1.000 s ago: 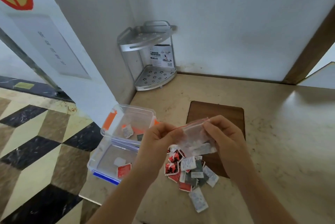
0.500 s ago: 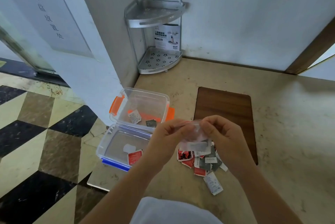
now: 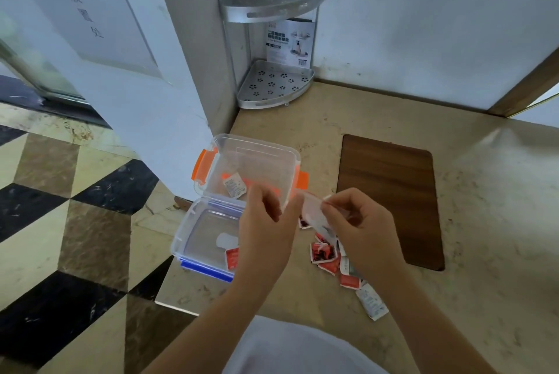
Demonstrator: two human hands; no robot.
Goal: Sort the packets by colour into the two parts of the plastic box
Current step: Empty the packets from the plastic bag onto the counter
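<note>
Both hands are meeting above the beige stone counter (image 3: 393, 298), pinching a small clear plastic bag (image 3: 313, 210) between them. The left hand (image 3: 266, 231) is curling its fingers closed over the bag's left end, and the right hand (image 3: 360, 228) is gripping the right end with thumb and fingertips (the bag is blurred, so its contents cannot be read).

Under and just right of the hands, a loose pile of packets (image 3: 335, 261) is lying on the counter: mostly red ones, with some white and a grey one mixed in. One white packet (image 3: 371, 304) is lying at the near edge of the pile, slightly apart from it.

The clear plastic box (image 3: 208, 222) is sitting open at the counter's left edge, beside the pile. Its far part, with orange clasps (image 3: 202, 168), is holding a white packet (image 3: 234, 187); the left hand is hiding part of its floor. Its near part, trimmed in blue, is holding a red packet (image 3: 232, 257) and a pale white piece (image 3: 225, 241) just beside it.

A dark wooden board (image 3: 390, 198) is lying flat to the right of the hands. A two-tier metal corner shelf (image 3: 272, 49) is standing in the far corner, against the wall, with a printed card (image 3: 289, 42) propped between its tiers.
</note>
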